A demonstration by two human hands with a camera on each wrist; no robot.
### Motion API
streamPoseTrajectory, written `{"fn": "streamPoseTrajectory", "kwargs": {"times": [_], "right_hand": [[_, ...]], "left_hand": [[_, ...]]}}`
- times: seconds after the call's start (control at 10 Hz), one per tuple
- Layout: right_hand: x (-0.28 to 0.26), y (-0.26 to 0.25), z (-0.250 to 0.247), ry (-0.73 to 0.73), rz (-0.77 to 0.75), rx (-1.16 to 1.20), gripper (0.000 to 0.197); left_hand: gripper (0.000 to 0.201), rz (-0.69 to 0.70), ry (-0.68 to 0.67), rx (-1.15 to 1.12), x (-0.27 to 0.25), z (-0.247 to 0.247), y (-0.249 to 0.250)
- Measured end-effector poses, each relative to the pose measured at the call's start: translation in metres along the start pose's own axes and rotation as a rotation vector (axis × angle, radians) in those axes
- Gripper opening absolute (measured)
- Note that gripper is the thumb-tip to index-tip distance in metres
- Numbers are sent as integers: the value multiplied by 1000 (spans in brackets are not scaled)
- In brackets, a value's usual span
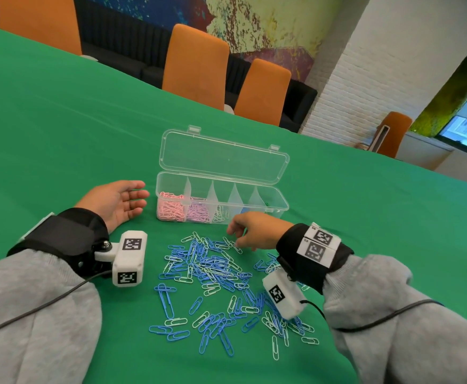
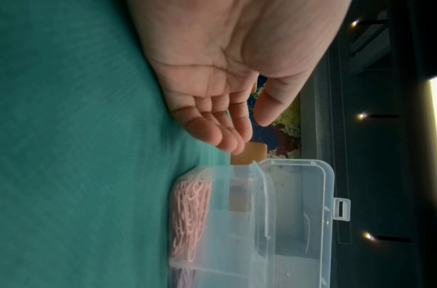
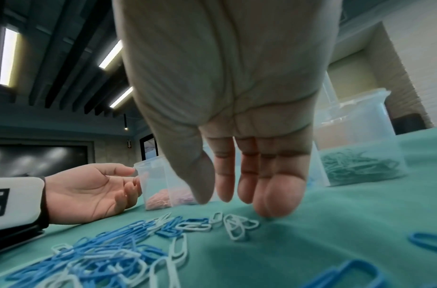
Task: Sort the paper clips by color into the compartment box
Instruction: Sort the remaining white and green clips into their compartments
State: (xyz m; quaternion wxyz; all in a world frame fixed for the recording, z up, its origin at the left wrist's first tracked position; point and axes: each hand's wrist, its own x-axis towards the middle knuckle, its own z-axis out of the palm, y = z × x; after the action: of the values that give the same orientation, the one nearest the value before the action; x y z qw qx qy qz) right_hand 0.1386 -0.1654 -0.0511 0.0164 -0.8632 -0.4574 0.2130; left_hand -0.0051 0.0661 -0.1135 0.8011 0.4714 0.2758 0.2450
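The loose pile of paper clips (image 1: 215,275), blue and white mixed, lies on the green tablecloth (image 1: 60,134) nearest the person, between the two forearms. The right hand (image 1: 254,231) hangs over the pile's far edge with fingers (image 3: 277,196) pointing down, relaxed and holding nothing. Its tips are just above a small group of white clips (image 3: 237,226) that sits slightly apart from the dense tangle.

Step in hand, as judged: pick one white clip. Take it from this loose outlying group, not from the tangle, where blue clips overlap it and may lift with it. Pinch one wire end between thumb and index finger, raise it clear, and check that no second clip hangs on.

The left hand (image 1: 116,202) rests palm-up on the cloth beside the left end of the compartment box (image 1: 221,200), fingers loosely extended, gripping nothing. It is near enough to steady the box.

Beyond the pile, the box stands with its lid (image 1: 224,157) open and tilted back. From the left its compartments hold pink, purple, white, blue and green clips. The dividers are low, so release each clip well inside its compartment.

Farthest away stand orange chairs (image 1: 196,65); these do not obstruct
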Motion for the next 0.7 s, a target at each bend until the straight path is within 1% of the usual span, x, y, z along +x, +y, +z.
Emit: {"fn": "streamPoseTrajectory", "kwargs": {"times": [0.1, 0.2, 0.3, 0.5, 0.6, 0.7], "right_hand": [[3, -10, 6, -68, 50, 31, 34], [1, -15, 8, -104, 39, 23, 35], [-5, -18, 12, -115, 36, -36, 32], [-13, -19, 20, -40, -4, -73, 14], [-13, -22, 22, -35, -15, -119, 15], [-13, -21, 23, -51, -5, -101, 12]], "left_hand": [[17, 2, 1, 0, -1, 1, 0], [17, 3, 0, 0, -1, 2, 1], [17, 7, -1, 1, -1, 1, 0], [18, 9, -3, 2, -1, 0, 0], [18, 9, -3, 1, -1, 1, 0], [17, 7, 0, -3, -1, 1, 0]]}}
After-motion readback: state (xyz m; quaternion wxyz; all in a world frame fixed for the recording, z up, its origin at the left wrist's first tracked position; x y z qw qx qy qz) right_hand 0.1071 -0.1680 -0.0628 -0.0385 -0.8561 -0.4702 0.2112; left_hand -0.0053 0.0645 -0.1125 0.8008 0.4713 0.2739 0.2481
